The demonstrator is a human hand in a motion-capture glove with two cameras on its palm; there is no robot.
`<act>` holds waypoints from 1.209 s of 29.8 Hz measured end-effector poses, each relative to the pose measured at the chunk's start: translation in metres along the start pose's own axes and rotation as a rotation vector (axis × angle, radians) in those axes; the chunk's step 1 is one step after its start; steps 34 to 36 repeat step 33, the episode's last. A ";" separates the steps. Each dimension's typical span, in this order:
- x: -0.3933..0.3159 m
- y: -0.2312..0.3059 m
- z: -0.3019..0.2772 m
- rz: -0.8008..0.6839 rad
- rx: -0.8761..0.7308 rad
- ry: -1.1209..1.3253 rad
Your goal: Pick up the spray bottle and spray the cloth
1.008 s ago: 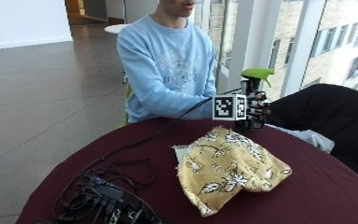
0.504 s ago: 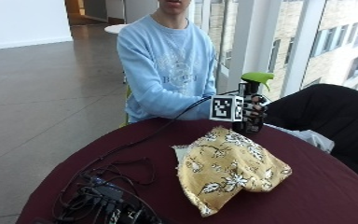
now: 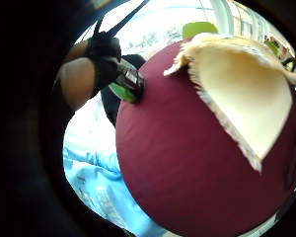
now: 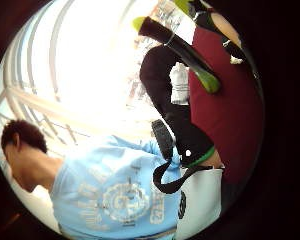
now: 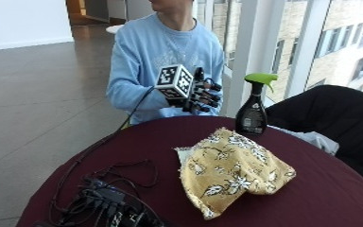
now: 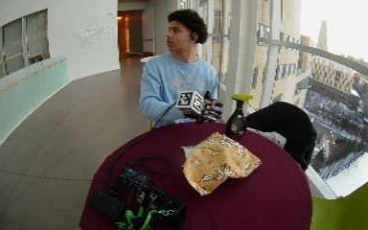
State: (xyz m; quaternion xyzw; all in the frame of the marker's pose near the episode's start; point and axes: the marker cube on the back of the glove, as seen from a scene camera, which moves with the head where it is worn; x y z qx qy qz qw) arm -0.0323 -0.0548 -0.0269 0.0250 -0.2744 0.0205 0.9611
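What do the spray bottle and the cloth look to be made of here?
Spray bottle: dark, glossy body with a matte lime-green trigger head, most likely plastic; a printed label sits on its front. Cloth: soft woven fabric, yellow with a white floral print and a paler underside, lying folded and rumpled on the table, which a maroon cover drapes.

The person wears a light blue sweatshirt (image 5: 159, 61) with a pale printed emblem across the chest, and black glove straps on the right hand (image 5: 202, 97).
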 end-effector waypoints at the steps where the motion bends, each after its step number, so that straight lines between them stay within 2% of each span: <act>1: 0.002 0.013 -0.010 0.006 0.017 0.025; 7: 0.023 0.082 -0.057 0.053 0.124 0.273; 13: 0.052 0.126 -0.090 0.095 0.152 0.433; 26: 0.087 0.157 -0.108 0.185 0.159 0.519; 36: 0.093 0.156 -0.106 0.146 0.145 0.544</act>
